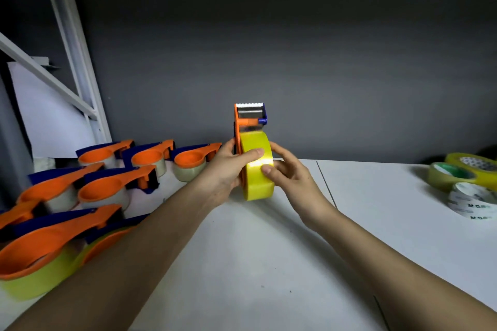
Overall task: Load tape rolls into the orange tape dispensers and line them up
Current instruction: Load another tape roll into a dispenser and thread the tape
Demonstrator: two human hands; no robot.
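Orange dispenser [243, 122], upright above the white desk [242, 250], cutter end up, yellow roll [258, 166] seated in it. Left hand [226, 172]: fingers curled round dispenser and roll, thumb across the tape face. Right hand [290, 177]: thumb pressed on the roll's face, fingers wrapped behind it. Loaded dispensers [107, 185], in rows at desk's left. Loose rolls [465, 183], three, clustered at far right, touching.

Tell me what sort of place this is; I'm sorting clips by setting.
Probably a packing or assembly workbench: a white table against a dark wall, loaded orange dispensers on the left, spare tape rolls on the right.
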